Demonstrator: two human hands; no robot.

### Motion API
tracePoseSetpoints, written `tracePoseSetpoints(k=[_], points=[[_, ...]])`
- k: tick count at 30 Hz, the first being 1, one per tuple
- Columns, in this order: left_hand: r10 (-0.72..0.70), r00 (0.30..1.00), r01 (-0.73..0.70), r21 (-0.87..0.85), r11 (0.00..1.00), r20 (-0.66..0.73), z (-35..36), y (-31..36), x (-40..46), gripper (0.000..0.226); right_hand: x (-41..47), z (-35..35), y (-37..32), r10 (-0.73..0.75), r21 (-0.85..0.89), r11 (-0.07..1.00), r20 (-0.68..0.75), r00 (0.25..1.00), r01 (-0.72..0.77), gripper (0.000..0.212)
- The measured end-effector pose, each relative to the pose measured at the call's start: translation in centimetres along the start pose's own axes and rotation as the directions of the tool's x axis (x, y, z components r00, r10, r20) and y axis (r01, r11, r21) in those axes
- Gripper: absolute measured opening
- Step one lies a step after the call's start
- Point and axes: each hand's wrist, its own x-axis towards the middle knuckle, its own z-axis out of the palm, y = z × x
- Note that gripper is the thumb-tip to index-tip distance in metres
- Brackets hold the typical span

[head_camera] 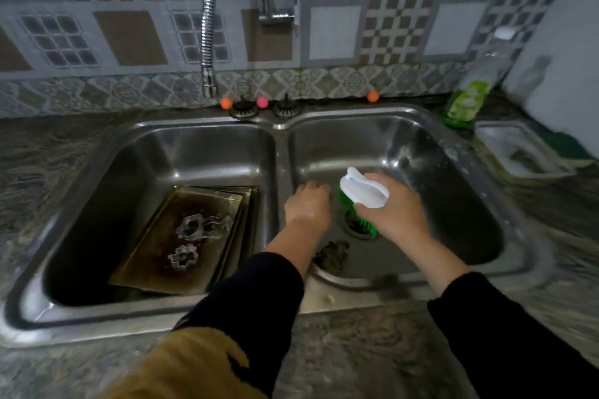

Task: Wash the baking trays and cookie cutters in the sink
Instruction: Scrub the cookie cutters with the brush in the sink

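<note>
Both arms reach into the right basin: right hand (pixel 393 209) grips a scrub brush (pixel 363 196), left hand (pixel 308 202) knuckles-up, fingers curled under, can't tell around what. Trays (pixel 168 262) with cookie cutters (pixel 194 230) sit in the left basin.

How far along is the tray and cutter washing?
Done: nothing looks washed. The stacked trays in the left basin are brown with grime, the cookie cutters lying on top. In hand: the right hand holds a brush over the right basin; the left hand reaches beside it. Left: all scrubbing and rinsing.
</note>
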Motion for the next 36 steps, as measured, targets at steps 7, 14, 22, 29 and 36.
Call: tracePoseSetpoints(k=[7, 14, 22, 29, 36], points=[[-0.142, 0.897, 0.067, 0.189, 0.98, 0.419, 5.5, 4.0, 2.1, 0.054, 2.7, -3.4, 5.4, 0.005, 0.005, 1.0, 0.041, 0.999, -0.005, 0.056], [-0.232, 0.833, 0.067, 0.324, 0.944, 0.502, 9.3, 5.0, 2.9, 0.052, 5.7, -5.9, 9.0, -0.046, 0.035, 0.998, 0.105, 0.993, 0.043, 0.055], [-0.297, 0.828, 0.177, 0.281, 0.943, 0.476, 11.3, 9.4, 6.6, 0.075, 8.0, -8.0, 11.5, -0.102, 0.064, 0.993, 0.122, 0.987, 0.095, 0.054], [-0.193, 0.892, 0.147, 0.142, 0.979, 0.41, 12.2, 11.8, 7.9, 0.072, 8.8, -9.2, 12.5, -0.117, 0.051, 0.993, 0.142, 0.983, 0.111, 0.057], [-0.101, 0.987, 0.135, -0.298, 0.945, 0.126, 8.3, 13.2, 9.1, 0.063, 10.7, -16.0, 11.6, -0.188, 0.01, 0.982, -0.059, 0.98, 0.189, 0.056]])
